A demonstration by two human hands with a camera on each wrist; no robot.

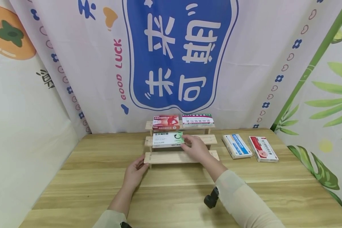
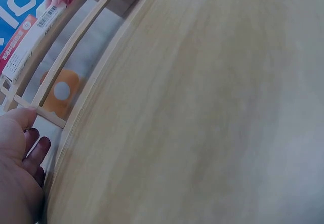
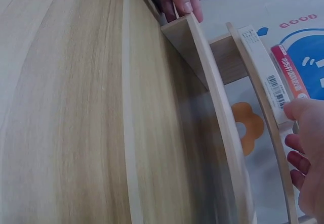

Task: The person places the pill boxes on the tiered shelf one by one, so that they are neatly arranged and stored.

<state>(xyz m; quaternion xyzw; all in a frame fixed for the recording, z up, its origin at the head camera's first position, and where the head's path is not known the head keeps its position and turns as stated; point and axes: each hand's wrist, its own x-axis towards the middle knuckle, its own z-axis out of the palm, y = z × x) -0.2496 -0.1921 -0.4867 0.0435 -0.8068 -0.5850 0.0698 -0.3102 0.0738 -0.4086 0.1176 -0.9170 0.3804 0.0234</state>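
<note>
imo past halfway: a red cardboard box (image 1: 166,123) and white-purple cardboard box (image 1: 198,121) sat atop the pale wooden three-tier rack (image 1: 171,157), right hand (image 1: 196,148) pinched a white-green cardboard box (image 1: 166,139) mid-tier, left hand (image 1: 134,172) gripped the bottom tier's left end, blue-white box (image 1: 237,146) and red-white box (image 1: 263,149) were left on the wooden bench (image 1: 97,190)

Pale beige sleeves (image 1: 246,199), one pair.
Right sleeve (image 1: 239,190): creased, black fitting (image 1: 211,198) at cuff; left sleeve (image 1: 109,219): black piece (image 1: 125,225) at edge.
</note>
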